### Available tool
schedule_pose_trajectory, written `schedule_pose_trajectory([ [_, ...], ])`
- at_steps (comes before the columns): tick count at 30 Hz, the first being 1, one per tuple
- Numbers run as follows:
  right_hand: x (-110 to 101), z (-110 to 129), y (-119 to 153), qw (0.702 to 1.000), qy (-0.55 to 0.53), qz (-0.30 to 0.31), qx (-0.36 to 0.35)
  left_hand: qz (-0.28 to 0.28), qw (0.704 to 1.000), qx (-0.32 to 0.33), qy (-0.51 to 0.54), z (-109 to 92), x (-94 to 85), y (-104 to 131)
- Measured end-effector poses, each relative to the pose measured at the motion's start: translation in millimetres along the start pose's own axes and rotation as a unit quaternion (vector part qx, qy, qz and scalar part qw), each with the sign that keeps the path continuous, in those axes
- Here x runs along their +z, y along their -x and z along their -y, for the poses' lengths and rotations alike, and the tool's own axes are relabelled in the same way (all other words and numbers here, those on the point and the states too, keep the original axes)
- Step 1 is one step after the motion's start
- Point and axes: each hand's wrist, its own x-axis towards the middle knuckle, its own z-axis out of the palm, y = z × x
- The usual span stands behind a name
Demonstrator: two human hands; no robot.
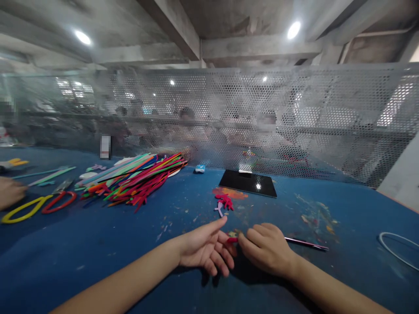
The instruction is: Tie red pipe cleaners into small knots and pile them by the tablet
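Nearest, my bare forearms (131,283) slant over the blue tabletop (124,235), the left hand (211,252) slack with fingers spread. My right hand (266,249) grips a red piece (232,240), its tip between both hands, well short of the tabletop's back edge.

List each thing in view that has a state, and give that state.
Left hand: open, fingers loosely bent
Right hand: curled around red stick
Red stick: gripped, one end showing
Pen: partly hidden; whether held, unclear
Scissors: lying, handles spread
Colored sticks: heaped
Tablet: flat, screen dark
Cable: curved
Table: paint-stained
Ceiling lights: lit
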Motion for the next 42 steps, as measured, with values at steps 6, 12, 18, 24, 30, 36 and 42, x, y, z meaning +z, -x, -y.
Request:
schedule_pose_trajectory([
  [6, -11, 7, -2, 0.973, 0.189, -0.004, -0.135, -0.023, 0.993, -0.05, 0.102, 3, -1.1, 2],
  [12, -1, 12, -2, 0.98, 0.165, 0.015, -0.111, -0.124, 0.987, 0.094, -0.035, 4, 9.6, 0],
  [18, 10, 22, -4, 0.996, -0.065, 0.006, 0.065, -0.236, 0.852, 0.282, -0.373, 6, 17.7, 6],
  [24, 17, 35, -13, 0.721, -0.563, 0.045, 0.401, -0.186, 0.557, 0.375, -0.717, 4, 11.5, 20],
  [30, 17, 27, -9, 0.804, -0.466, 0.037, 0.367, -0.206, 0.852, 0.284, -0.389, 7, 14.4, 8],
  [36, 9, 16, 2, 0.999, 0.034, -0.001, -0.019, -0.093, 0.972, 0.125, -0.176, 9, 7.3, -4],
  [42, 4, 24, 1, 1.0, 0.011, -0.001, 0.002, -0.121, 0.94, 0.185, -0.26, 12, 14.0, 0],
])
